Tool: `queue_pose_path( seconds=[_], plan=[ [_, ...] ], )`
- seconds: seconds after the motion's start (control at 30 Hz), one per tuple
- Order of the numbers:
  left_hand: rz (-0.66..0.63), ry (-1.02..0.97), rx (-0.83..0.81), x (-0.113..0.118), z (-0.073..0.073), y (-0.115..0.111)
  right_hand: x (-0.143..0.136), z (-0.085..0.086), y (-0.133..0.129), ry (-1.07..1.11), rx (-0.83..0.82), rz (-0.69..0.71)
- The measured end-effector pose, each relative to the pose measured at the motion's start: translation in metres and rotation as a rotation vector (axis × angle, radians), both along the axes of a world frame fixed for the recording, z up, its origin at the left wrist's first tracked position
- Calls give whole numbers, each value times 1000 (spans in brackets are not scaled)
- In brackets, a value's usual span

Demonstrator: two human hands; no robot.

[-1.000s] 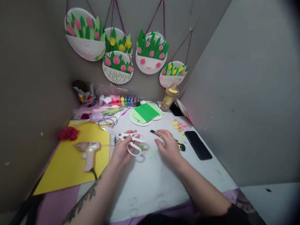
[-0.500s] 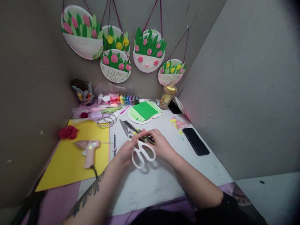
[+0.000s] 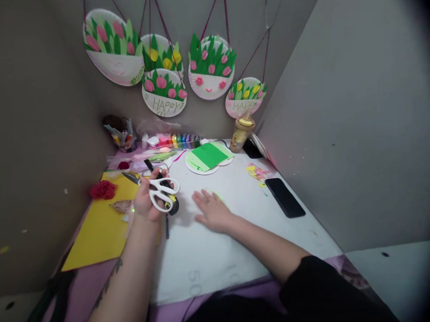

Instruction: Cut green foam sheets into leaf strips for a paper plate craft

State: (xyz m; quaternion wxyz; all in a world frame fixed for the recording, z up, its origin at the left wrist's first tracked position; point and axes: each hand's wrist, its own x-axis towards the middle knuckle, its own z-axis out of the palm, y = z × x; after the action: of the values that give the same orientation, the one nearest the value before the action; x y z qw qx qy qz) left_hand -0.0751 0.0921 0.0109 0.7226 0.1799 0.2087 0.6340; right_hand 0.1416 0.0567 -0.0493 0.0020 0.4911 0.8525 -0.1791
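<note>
1. Leftmost, centre-left of the frame: yellow sheet (image 3: 94,239), with red yarn (image 3: 103,190) near the top and glue gun (image 3: 122,206) partly hidden behind the left wrist.
2. Just left of centre: left hand (image 3: 145,204), raised, fingers closed around white-handled scissors (image 3: 154,182) and a black-and-yellow tool (image 3: 175,206), crossed and bundled together. Blades pointing left; gap between blades too blurred to tell. Exact type of tool likewise unclear.
3. Below the bundle: slim dark stick (image 3: 167,228), upper end hidden.
4. Centre: right hand (image 3: 213,212), palm down, fingers loosely spread, apparently flat on the white table covering (image 3: 211,256). No visible object in grip; anything beneath the palm impossible to tell.
5. Upper centre: green paper (image 3: 210,156) on white plates (image 3: 200,171).
6. Right of centre: paper scraps (image 3: 259,172), then dark phone (image 3: 285,198).
7. Step in hand, as judged: tools gathered aside, other palm against the surface. Requirement for any separation of the bundle: looser left fingers, care near the blades.
</note>
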Motion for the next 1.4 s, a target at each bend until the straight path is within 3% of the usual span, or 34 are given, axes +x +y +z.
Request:
queue_pose_path(
  seconds=[0.13,0.23,0.3,0.4,0.47,0.53,0.63,0.7,0.77,0.9,1.0,1.1,1.23,1.4],
  plan=[
    [37,-14,-24,-1,2,1,68,10,30,-173,61,-360],
    [17,-31,-30,1,5,-1,73,19,25,-196,116,-479],
    [-4,-20,-35,3,7,-3,53,19,10,-121,83,-349],
    [6,0,-30,3,9,-5,21,11,-5,14,24,49],
    [26,11,-23,1,9,-4,19,6,1,25,13,116],
    [40,21,-28,-3,8,-2,37,6,18,-38,11,-65],
    [83,6,-22,-10,8,1,67,10,44,-157,46,-481],
    [115,-11,1,-14,8,1,68,12,46,-196,111,-595],
    [128,-13,14,-17,10,0,47,11,36,-143,119,-513],
    [147,5,-8,-17,12,-2,-32,9,16,119,9,87],
    [161,20,-39,-16,13,-2,-80,9,26,236,4,126],
    [173,29,-68,-16,14,-1,-95,8,44,232,2,95],
    [175,-9,-69,-16,14,-2,-60,1,56,118,9,2],
    [139,-55,-85,-12,14,-4,-2,2,48,-105,65,-444]
  ],
)
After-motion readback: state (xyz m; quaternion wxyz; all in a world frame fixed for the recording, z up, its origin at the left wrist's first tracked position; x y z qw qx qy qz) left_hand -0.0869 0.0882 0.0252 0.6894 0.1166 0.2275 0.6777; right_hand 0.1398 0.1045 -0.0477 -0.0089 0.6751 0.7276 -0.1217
